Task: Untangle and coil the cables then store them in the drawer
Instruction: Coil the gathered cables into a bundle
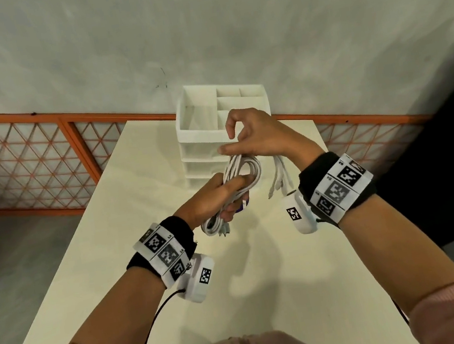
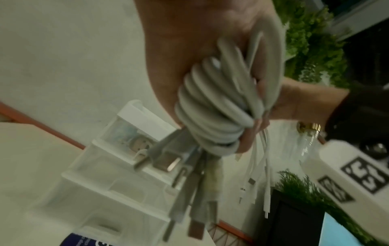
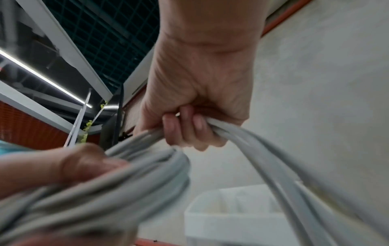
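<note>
A bundle of white cables (image 1: 240,177) is coiled into loops above the table. My left hand (image 1: 218,199) grips the coil round its middle, thumb across the strands; the coil (image 2: 219,106) fills the left wrist view, with several plug ends (image 2: 168,164) hanging below. My right hand (image 1: 252,135) is just above and holds the free cable strands (image 3: 242,134) under curled fingers. Their loose ends (image 1: 279,181) dangle below that wrist. The white drawer unit (image 1: 199,134) stands behind the hands, its drawers closed as far as I can see.
A cream table (image 1: 117,276) carries the drawer unit near its far edge, against a grey wall with an orange lattice fence (image 1: 26,160). The unit's top is an open tray with dividers (image 1: 226,98). A blue-labelled item (image 2: 84,239) lies near the unit's base.
</note>
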### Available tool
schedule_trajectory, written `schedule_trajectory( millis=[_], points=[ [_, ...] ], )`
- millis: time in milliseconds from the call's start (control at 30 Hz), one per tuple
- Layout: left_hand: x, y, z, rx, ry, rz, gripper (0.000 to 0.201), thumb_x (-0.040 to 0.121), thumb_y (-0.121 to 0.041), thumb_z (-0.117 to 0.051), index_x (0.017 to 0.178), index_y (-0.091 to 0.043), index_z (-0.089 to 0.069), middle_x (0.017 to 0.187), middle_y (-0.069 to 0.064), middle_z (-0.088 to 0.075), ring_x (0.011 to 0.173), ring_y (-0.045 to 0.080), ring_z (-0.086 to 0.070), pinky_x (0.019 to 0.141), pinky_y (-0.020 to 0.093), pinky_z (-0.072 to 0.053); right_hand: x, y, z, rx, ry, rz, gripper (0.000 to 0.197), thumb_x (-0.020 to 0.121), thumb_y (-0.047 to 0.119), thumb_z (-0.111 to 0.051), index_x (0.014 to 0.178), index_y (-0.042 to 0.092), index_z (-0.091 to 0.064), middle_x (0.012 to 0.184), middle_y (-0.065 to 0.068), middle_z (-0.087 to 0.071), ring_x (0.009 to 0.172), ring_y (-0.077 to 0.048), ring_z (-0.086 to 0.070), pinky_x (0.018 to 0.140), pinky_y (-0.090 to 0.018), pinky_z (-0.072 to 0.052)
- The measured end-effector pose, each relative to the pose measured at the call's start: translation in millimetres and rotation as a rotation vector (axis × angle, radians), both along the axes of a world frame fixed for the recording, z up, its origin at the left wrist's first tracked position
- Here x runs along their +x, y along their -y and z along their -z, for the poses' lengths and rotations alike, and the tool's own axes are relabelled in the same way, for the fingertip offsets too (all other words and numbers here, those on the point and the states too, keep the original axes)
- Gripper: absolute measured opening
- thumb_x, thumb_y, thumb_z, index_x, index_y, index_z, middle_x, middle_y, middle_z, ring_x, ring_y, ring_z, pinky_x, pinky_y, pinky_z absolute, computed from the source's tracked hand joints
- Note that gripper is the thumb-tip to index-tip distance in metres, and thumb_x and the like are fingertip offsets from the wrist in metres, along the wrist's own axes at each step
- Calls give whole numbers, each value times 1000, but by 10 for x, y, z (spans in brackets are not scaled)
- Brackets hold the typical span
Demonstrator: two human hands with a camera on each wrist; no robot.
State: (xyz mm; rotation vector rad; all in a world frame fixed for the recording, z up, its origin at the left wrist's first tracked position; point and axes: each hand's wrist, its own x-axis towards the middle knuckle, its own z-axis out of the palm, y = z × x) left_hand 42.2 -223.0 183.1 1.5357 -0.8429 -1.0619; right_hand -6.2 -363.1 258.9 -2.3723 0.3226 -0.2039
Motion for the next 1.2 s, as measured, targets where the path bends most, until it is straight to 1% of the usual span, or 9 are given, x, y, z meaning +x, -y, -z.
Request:
schedule_trajectory(
  millis=[100,200,333,500,700,867,967,1100,1200],
  points=[
    [77,-58,34,-63,-62,-34,38,96,-33,-47,70,-7,-47,47,4,-33,38,15,-25,42,24,-23,-78,146,50,34,42,89,43,80,54,-64,76,11,-56,38,13,-46,37,1,-39,42,-9,-30],
    [164,-123,64,-117,-88,-113,42,97,-38,-45,68,-8,-48,49,5,-32,38,15,-27,41,22,-26,-225,314,193,246,56,1,36,94,42,-50,87,8,-59,57,7,-40,47,-1,-36,51,-15,-31],
    [190,-67,73,-187,-89,-222,41,95,-43,-47,73,-8,-49,46,4,-35,38,17,-31,45,26,-30,-220,155,485,296,174,37,20,98,27,-46,103,23,-65,62,1,-42,54,-6,-38,54,-16,-35],
    [171,39,99,-250,78,-277,42,96,-43,-48,69,-11,-52,47,1,-46,43,21,-45,51,28,-44,-152,-284,774,301,345,198,28,101,26,-38,79,31,-55,63,2,-51,50,-8,-47,52,-17,-42],
    [152,47,110,-322,68,-257,30,98,-30,-46,74,-17,-57,54,-7,-57,46,8,-55,50,21,-45,-212,-271,788,180,226,115,32,102,19,-36,128,12,-53,95,-6,-66,85,-14,-62,75,-14,-45],
    [142,47,126,-348,88,-262,24,98,-26,-48,79,-25,-61,57,-10,-62,47,6,-57,48,19,-45,-237,-234,720,70,82,37,39,100,17,-41,139,16,-42,116,-13,-56,106,-19,-55,87,-20,-37],
    [123,43,137,-380,31,-249,20,99,-20,-46,88,-18,-62,64,-12,-67,57,1,-63,54,14,-48,-241,-237,662,57,-10,27,36,98,17,-46,134,14,-46,115,-18,-47,109,-26,-54,89,-23,-39],
    [139,65,182,-389,-36,-225,19,98,-21,-49,103,-17,-67,95,-3,-73,96,14,-69,79,23,-53,-217,-197,603,-13,-2,63,21,92,13,-57,111,5,-61,97,-8,-45,100,-27,-54,87,-28,-41],
    [140,72,212,-357,-52,-209,21,97,-26,-49,106,-20,-68,98,-2,-73,99,16,-68,76,24,-54,-192,-187,567,-98,11,73,12,86,10,-64,93,1,-65,80,1,-38,85,-21,-49,75,-24,-37]
  ],
)
